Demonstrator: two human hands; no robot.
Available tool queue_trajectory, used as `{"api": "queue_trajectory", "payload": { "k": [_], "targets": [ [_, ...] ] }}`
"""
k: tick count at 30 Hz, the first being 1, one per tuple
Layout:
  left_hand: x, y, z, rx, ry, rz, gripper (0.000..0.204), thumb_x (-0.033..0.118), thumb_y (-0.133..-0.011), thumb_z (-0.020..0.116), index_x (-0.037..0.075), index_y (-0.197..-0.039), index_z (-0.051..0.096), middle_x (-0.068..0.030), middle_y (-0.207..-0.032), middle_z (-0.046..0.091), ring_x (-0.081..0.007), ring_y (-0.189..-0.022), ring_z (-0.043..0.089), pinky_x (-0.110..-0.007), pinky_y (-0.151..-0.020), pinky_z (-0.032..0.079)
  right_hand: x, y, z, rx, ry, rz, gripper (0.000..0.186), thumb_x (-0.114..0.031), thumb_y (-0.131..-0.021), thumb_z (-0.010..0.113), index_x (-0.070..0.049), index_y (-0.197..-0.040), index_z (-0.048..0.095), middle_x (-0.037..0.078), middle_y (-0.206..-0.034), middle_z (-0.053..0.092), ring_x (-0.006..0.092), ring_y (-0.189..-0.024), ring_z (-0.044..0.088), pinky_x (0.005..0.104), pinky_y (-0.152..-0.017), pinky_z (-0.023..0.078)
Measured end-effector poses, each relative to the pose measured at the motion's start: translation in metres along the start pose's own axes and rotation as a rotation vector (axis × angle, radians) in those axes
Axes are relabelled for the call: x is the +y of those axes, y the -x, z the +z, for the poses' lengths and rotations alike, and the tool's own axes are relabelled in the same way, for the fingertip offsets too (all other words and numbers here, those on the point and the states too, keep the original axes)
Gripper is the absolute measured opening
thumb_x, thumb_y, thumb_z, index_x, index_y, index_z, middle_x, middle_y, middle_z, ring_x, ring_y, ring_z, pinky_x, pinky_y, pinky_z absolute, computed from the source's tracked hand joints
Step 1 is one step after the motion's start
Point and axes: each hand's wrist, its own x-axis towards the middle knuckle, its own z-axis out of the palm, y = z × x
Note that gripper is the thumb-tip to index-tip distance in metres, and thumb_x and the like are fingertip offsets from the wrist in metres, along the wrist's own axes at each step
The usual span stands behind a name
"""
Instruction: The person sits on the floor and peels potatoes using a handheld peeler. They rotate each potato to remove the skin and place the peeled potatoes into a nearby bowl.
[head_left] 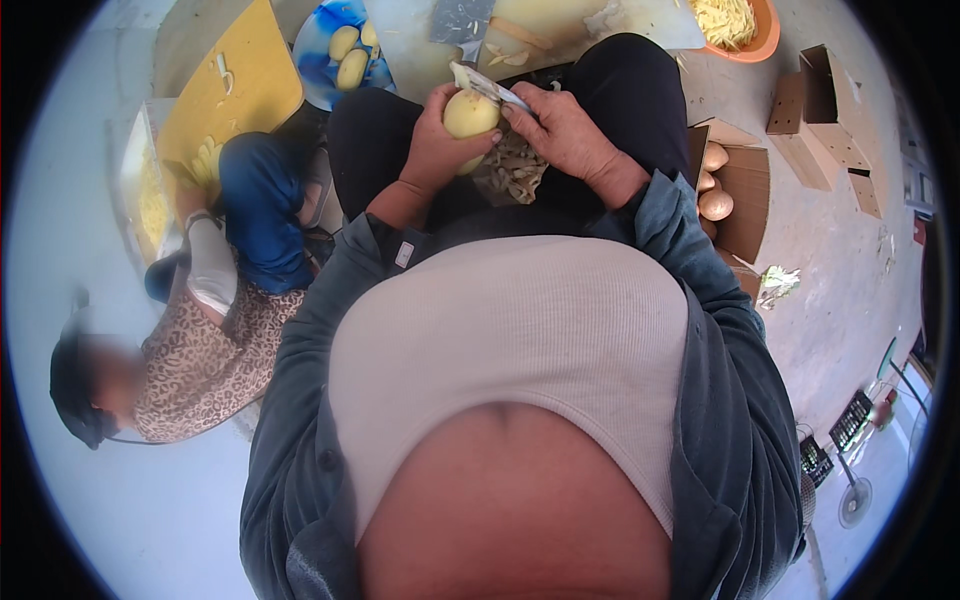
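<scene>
My left hand (432,148) is wrapped round a mostly peeled, pale yellow potato (470,116) above my lap. Closed on the light handle of a peeler (490,88), my right hand (568,128) brings its metal head against the top of the potato. A pale bit of peel clings near the tool's far end. Between my knees, below both hands, lies a heap of peelings (515,170), partly hidden by my wrists. The fine shape of the peeler's blade is hard to make out.
Ahead stands a blue-and-white bowl (312,72) of peeled potatoes. An orange basin (768,38) holds potato shreds. At my right is a cardboard box (745,195) of unpeeled potatoes; other cartons (805,140) stand beyond. On my left, another person works beside a yellow board (240,100).
</scene>
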Motion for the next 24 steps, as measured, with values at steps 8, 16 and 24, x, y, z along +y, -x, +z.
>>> {"api": "queue_trajectory", "payload": {
  "k": [8,16,24],
  "targets": [
    [0.002,0.0,0.001,0.062,-0.116,0.108,0.071,0.023,-0.061,0.085,0.002,-0.117,0.047,-0.0129,-0.107,0.059,-0.0207,-0.1,0.059,-0.033,-0.087,0.048,0.0,0.001,-0.001,0.011,0.1,0.023,0.027,-0.025,-0.092,0.051,0.001,-0.091,0.052,0.025,-0.079,0.061,0.0434,-0.078,0.06,0.0485,-0.069,0.049],
    [0.018,0.003,-0.002,0.007,-0.068,0.147,0.065,0.016,-0.064,0.083,0.003,-0.116,0.047,-0.008,-0.11,0.054,-0.0168,-0.102,0.055,-0.03,-0.092,0.044,0.018,-0.005,0.008,-0.049,0.218,0.264,0.026,-0.025,-0.092,0.05,0.0,-0.093,0.052,0.024,-0.081,0.062,0.0437,-0.082,0.059,0.05,-0.073,0.047],
    [0.016,0.002,-0.003,-0.036,-0.004,0.073,0.063,0.018,-0.066,0.082,0.004,-0.118,0.049,-0.0085,-0.113,0.056,-0.0178,-0.105,0.055,-0.032,-0.093,0.044,0.013,-0.008,0.008,-0.028,-0.314,0.386,0.046,-0.04,-0.085,0.062,0.002,-0.102,0.056,0.018,-0.079,0.066,0.0356,-0.075,0.064,0.0422,-0.073,0.05]
  ]
}}
